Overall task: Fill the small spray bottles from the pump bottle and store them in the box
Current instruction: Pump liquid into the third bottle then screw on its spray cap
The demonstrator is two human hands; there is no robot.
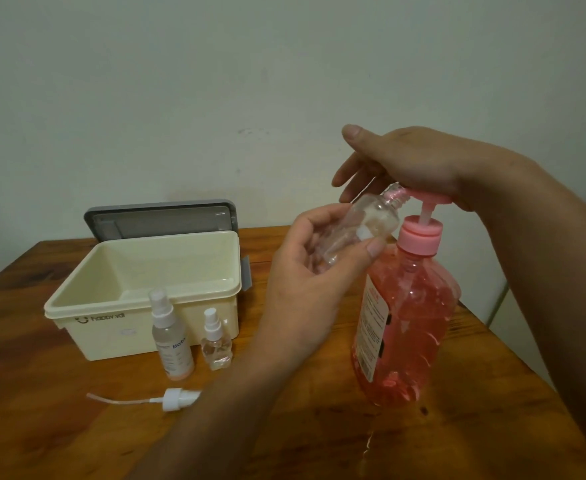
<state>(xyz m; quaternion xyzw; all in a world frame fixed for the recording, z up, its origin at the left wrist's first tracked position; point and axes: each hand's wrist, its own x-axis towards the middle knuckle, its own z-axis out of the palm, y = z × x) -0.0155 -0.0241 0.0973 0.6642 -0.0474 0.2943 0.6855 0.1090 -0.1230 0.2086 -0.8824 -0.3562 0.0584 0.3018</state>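
— Why is it held tilted?
— My left hand (305,275) has its fingers (376,247) pinching the uncapped spray bottle (364,225), neck at the pump bottle (409,323) spout to catch the liquid. My right hand (416,161) presses the pump, fingers spread. Fill level looks low, though that is unclear. The box (111,337) stands open on the surface (492,393).

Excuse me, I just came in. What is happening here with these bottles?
A person is filling a small clear bottle from the pink pump bottle. The left hand holds the small bottle tilted, its open neck at the spout, while the right hand presses on the pump head. A loose spray cap lies on the table. A tall spray bottle and a short spray bottle, both capped, stand in front of the open box.
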